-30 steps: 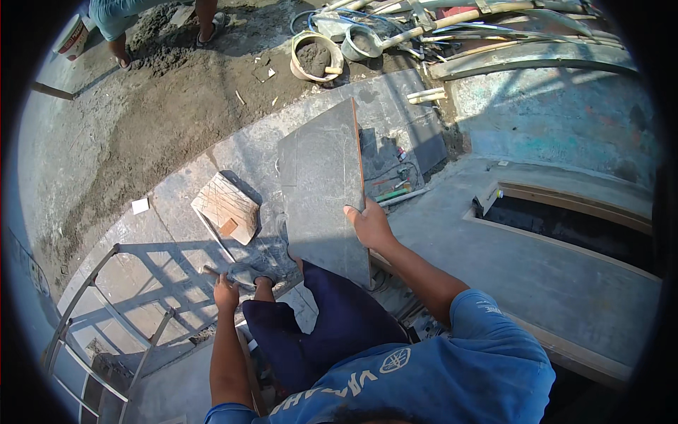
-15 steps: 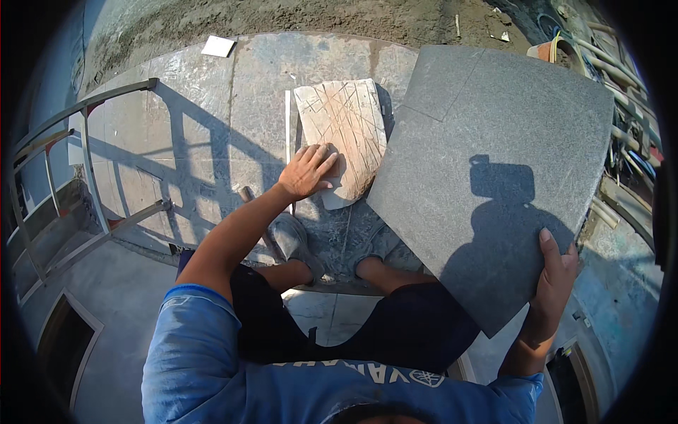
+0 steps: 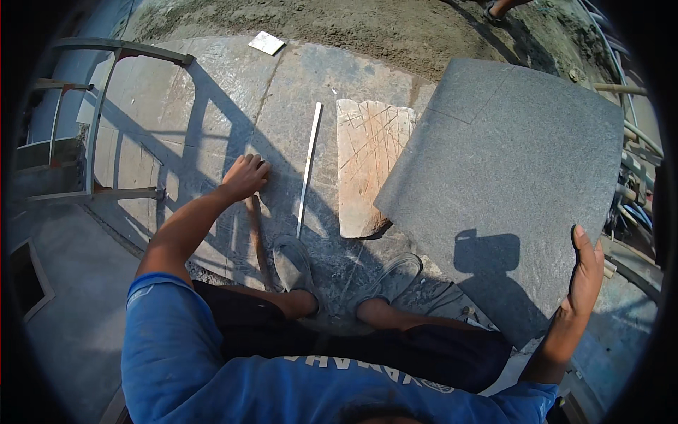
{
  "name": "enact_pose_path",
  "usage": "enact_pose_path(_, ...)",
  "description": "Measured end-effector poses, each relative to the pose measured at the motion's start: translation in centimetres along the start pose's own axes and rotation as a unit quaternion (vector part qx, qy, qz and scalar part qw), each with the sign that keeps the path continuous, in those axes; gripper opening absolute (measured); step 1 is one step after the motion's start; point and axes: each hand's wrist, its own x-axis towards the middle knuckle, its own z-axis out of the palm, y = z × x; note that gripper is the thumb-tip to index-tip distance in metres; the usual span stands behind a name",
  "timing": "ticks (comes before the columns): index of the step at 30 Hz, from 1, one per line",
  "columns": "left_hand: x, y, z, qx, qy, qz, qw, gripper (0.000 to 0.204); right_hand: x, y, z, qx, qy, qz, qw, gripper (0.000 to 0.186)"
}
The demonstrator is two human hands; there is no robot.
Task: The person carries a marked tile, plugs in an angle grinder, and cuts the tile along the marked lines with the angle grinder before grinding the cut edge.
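Left head-worn fisheye, close above, facing down toward hands (image 3: 246,175) (image 3: 587,274).

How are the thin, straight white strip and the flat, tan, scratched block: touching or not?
Apart. The head view shows it: a band of grey floor is visible between the white strip and the tan block's left edge.
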Motion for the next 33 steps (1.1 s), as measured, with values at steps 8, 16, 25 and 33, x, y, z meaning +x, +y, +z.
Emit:
enact_pose_path(8, 0.4, 7.6, -2.0, -0.097, 0.022, -0.113, 0.989, 0.042, -0.9, -2.5, -0.6, 0.015, -0.025, 0.017, 0.999, 0.046)
enact_pose_path(16, 4.8, 11.9, 0.6, -0.215, -0.113, -0.326, 0.914, 0.028, -2.6, -6.7, 2.0, 0.156, -0.092, 0.106, 0.978, 0.038)
enact_pose_path(25, 2.9, 4.9, -7.9, -0.283, -0.063, -0.358, 0.888, 0.062, -3.0, -7.9, 0.5, 0.134, -0.148, 0.066, 0.978, 0.035)
enact_pose_path(33, 6.0, 16.8, -21.6, -0.693, -0.146, -0.243, 0.663, 0.088, -8.9, -8.6, -0.3, 0.248, -0.147, 0.027, 0.957, 0.022)
